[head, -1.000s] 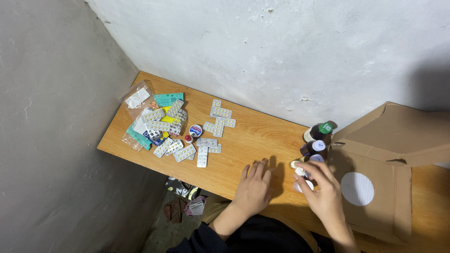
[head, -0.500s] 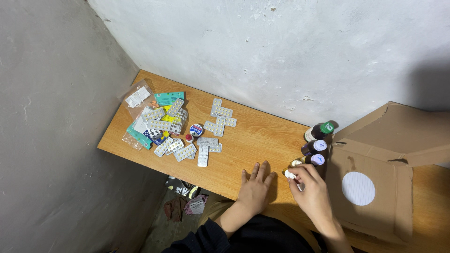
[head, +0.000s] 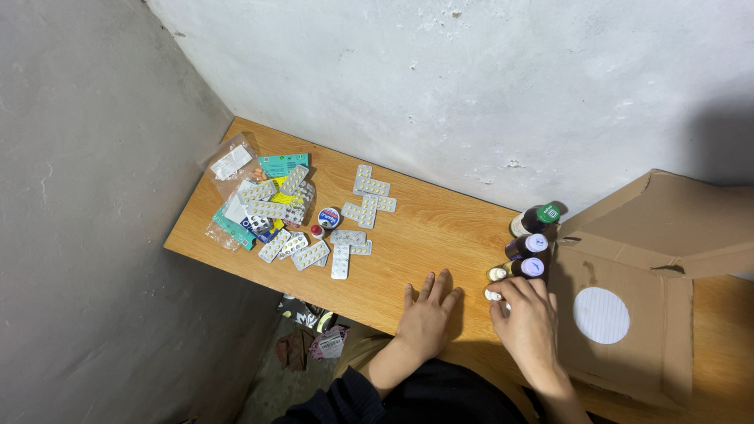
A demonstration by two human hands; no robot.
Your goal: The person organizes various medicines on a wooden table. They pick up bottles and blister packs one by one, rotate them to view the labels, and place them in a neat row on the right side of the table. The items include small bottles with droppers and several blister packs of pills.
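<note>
Two hands are seen on the orange wood-grain desk (head: 428,228): the left hand (head: 426,314) is laid flat and released, while a small white-capped vial (head: 493,295) is pinched by the right hand (head: 528,326). Three dark capped bottles (head: 528,245) are lined beside an open brown cardboard box (head: 636,267). Silvery foil blister strips (head: 345,245) are scattered well apart, leftward.

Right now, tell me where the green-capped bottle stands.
In the head view, the green-capped bottle stands at the table's back edge on the right, against the wall, just left of the cardboard box and behind two white-capped bottles.
</note>
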